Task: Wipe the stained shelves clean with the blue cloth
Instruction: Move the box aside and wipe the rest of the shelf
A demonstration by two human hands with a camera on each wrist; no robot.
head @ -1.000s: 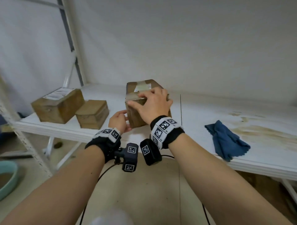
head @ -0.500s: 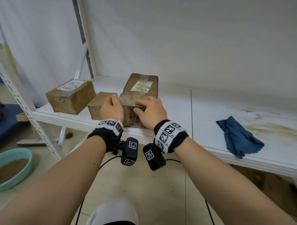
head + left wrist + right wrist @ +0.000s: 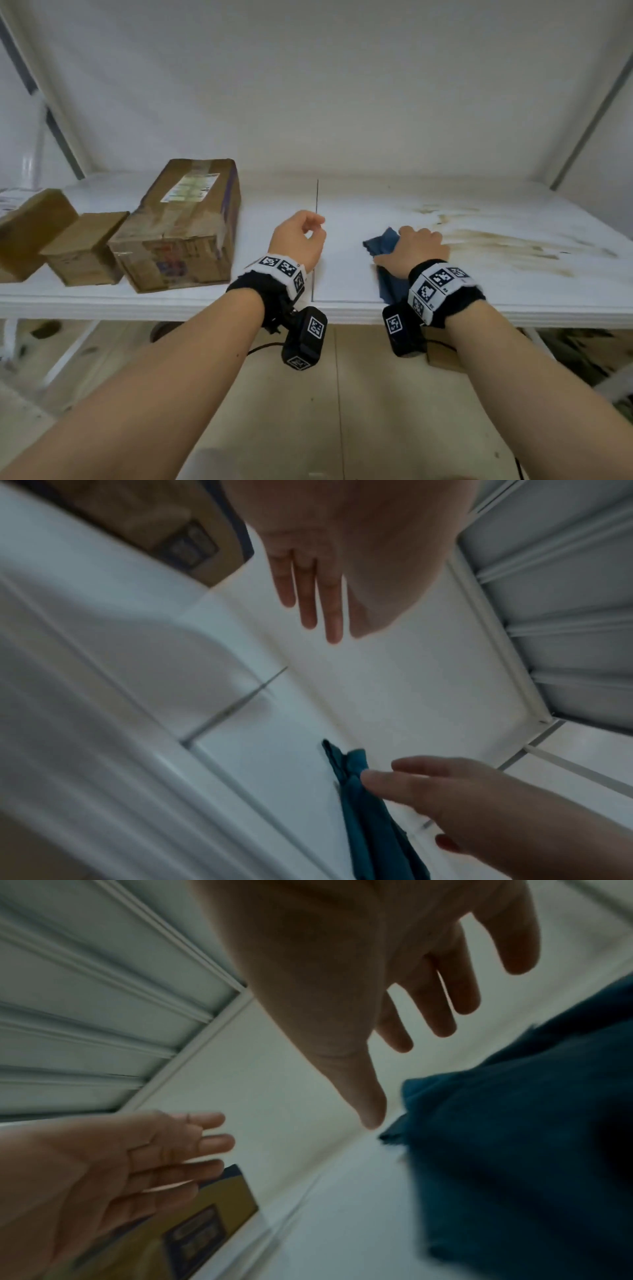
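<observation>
The blue cloth [image 3: 383,244] lies crumpled on the white shelf [image 3: 342,310], just left of a brown smeared stain [image 3: 507,245]. My right hand [image 3: 416,241] lies over the cloth's right part with its fingers straight and spread; in the right wrist view the right hand [image 3: 428,1031] hovers just over the cloth [image 3: 514,1150]. My left hand [image 3: 313,230] hangs relaxed above the shelf near the panel seam and holds nothing. The left wrist view shows the left hand [image 3: 325,626] with fingers extended and the right hand [image 3: 404,777] touching the cloth [image 3: 369,831].
A large taped cardboard box [image 3: 181,226] stands left of my hands, with two smaller boxes [image 3: 84,246] [image 3: 30,233] beside it. A seam [image 3: 317,202] splits the shelf panels. Slanted uprights [image 3: 589,113] frame the back corners. Fainter stains [image 3: 442,210] lie farther back.
Both hands have let go of the large box. My right hand moved right onto the blue cloth; my left hand moved right to the seam. The view shifted right.
</observation>
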